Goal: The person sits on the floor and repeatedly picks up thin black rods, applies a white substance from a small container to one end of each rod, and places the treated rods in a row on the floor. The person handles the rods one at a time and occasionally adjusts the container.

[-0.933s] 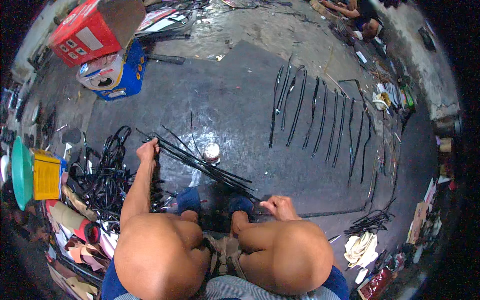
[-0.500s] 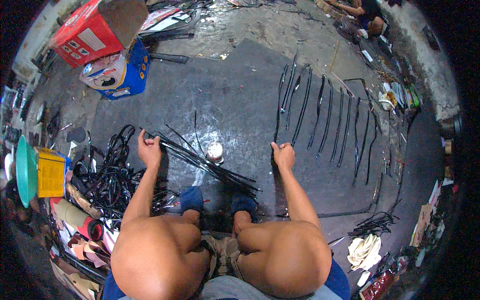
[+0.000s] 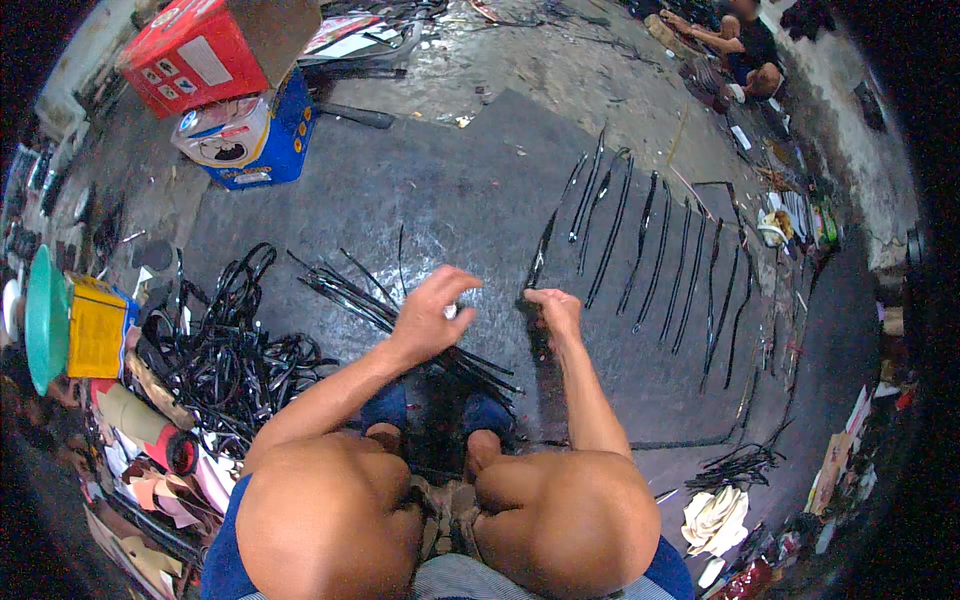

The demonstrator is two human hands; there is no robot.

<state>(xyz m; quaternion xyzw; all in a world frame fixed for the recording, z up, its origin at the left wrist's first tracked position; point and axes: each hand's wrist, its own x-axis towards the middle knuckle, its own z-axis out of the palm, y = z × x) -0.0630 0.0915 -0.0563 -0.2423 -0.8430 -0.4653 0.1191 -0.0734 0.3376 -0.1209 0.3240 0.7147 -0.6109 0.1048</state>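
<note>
My right hand (image 3: 556, 312) is closed in a pinch on the near end of a long black strip (image 3: 544, 245), which stretches away over the dark mat. My left hand (image 3: 436, 315) is open, thumb and curved fingers apart. It hovers over a small round white container (image 3: 453, 309), mostly hidden beneath it. A loose bundle of black strips (image 3: 345, 290) lies under and beside my left hand, reaching toward my feet. Right of my right hand, several black strips (image 3: 652, 255) are laid out side by side in a slanting row.
Tangled black strips (image 3: 225, 335) are heaped at the left, near a yellow box (image 3: 97, 328) and a green dish (image 3: 46, 320). Red (image 3: 195, 55) and blue (image 3: 285, 135) boxes are stacked at the far left. Cream cloth (image 3: 715, 520) lies near right. Another person (image 3: 745, 50) sits far right.
My left hand has moved right from the far end of the bundle to over the white container, its fingers now apart. My right hand has shifted slightly left, pulling the strip's near end along.
</note>
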